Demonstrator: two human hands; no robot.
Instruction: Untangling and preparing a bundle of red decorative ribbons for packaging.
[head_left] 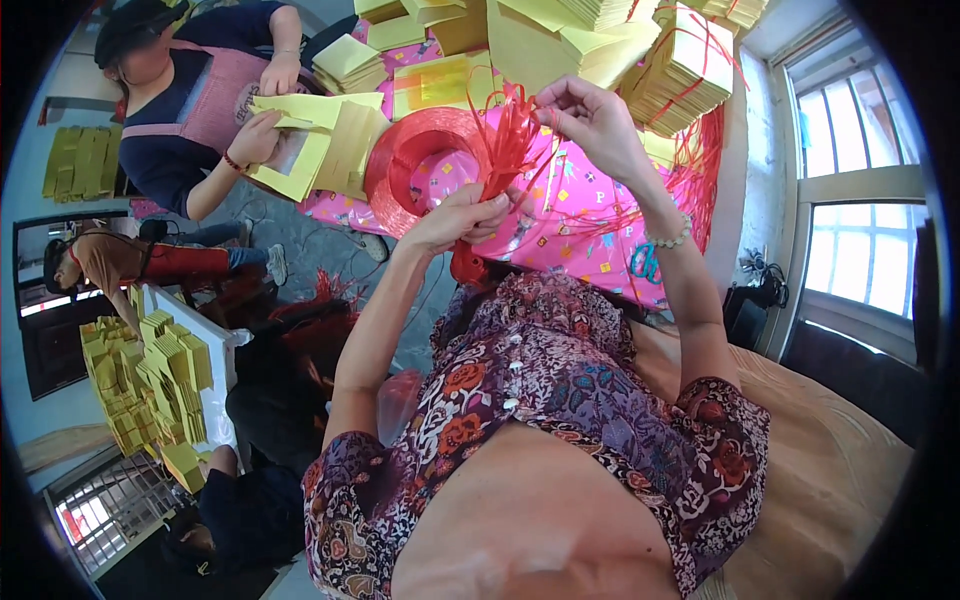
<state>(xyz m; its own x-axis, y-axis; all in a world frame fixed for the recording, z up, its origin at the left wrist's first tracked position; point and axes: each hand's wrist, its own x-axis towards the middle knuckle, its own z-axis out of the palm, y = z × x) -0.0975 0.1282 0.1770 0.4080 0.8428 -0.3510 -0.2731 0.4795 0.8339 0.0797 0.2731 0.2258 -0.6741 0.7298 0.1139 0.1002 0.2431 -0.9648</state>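
Note:
My left hand [463,217] is wrapped round the lower part of a bunch of red plastic ribbon [513,140], whose looped ends fan out above my fist. My right hand [592,118] is raised beside the top of the bunch, thumb and fingertips pinched on strands at its edge. Just left of the bunch, a large roll of red plastic ribbon [392,180] lies on its side on a table with a pink patterned cover [600,255]. Scissors with teal handles [645,263] lie near the table's front right. My left fist hides part of the roll's rim.
Stacks of yellow paper [685,75], some tied with red ribbon, fill the table's far side. Loose red strands [705,190] hang at the right. A co-worker [200,110] at the left handles yellow paper sheets [320,145]. Farther left, people work beside another table of yellow bundles [175,365].

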